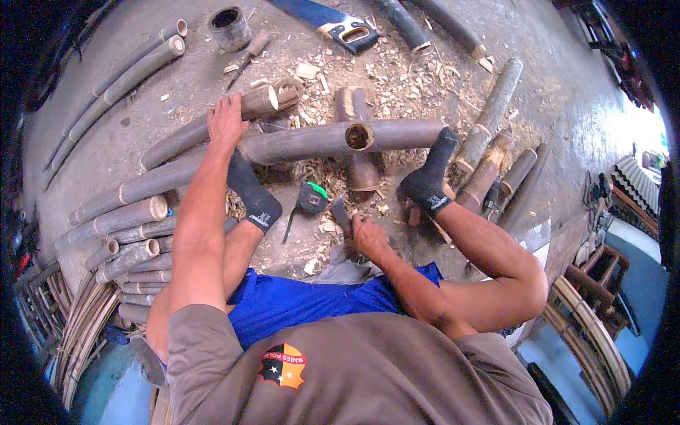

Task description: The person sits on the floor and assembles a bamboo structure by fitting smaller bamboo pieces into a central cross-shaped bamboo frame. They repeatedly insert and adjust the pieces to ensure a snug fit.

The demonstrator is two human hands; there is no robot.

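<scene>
Head view: Your reference is the holed bamboo pole (pixel 304 140), lying crosswise in front of you with its round opening facing up. A short bamboo crosspiece (pixel 363 174) passes beneath it and shows on both sides. Your left hand (pixel 227 122) is just beyond the holed pole, palm down, fingers partly curled over a second bamboo pole (pixel 180 140); you cannot tell how firmly it grips. Your right hand (pixel 370 237) is on the near side of the holed pole, fingers closed around a tool with a flat, dark head (pixel 341 213); its exact kind cannot be told. Your socked left foot (pixel 251 193) and right foot (pixel 431 173) meet the holed pole on either side of the opening. A black-and-green tape measure (pixel 312 197) lies on its near side. Beyond it, find a wooden-handled tool (pixel 256 44), a cylindrical container (pixel 231 34) and a handsaw (pixel 347 32); wood chips (pixel 319 103) surround it.
</scene>
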